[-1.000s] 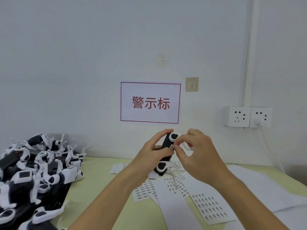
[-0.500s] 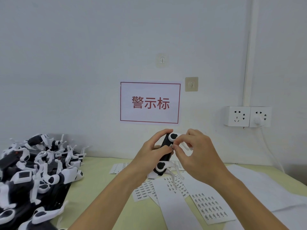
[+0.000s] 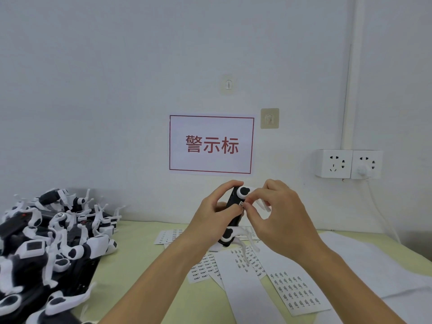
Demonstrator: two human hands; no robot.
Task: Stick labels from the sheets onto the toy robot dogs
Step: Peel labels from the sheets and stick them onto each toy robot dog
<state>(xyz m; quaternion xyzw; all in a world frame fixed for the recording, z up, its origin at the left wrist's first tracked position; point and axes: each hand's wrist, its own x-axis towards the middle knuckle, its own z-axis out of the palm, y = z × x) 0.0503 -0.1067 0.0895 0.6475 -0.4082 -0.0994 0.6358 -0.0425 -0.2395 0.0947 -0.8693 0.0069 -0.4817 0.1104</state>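
Above the tabletop (image 3: 145, 265), the left hand (image 3: 211, 218) grips a toy robot dog (image 3: 235, 208) upright while the right hand (image 3: 280, 218) pinches a small label (image 3: 241, 203) against its side. Plenty left, by the look of it: a heap of dogs (image 3: 46, 242) waits left, label sheets (image 3: 297, 293) lie below.

light: even, soft, fairly bright | shadows: faint, beneath the heap of black-and-white plastic toy dogs (image 3: 53, 237) | glare: mild on the pale grey wall (image 3: 117, 78) | focus: slightly soft (worse toward corners) | distortion: wide-angle bending at edges
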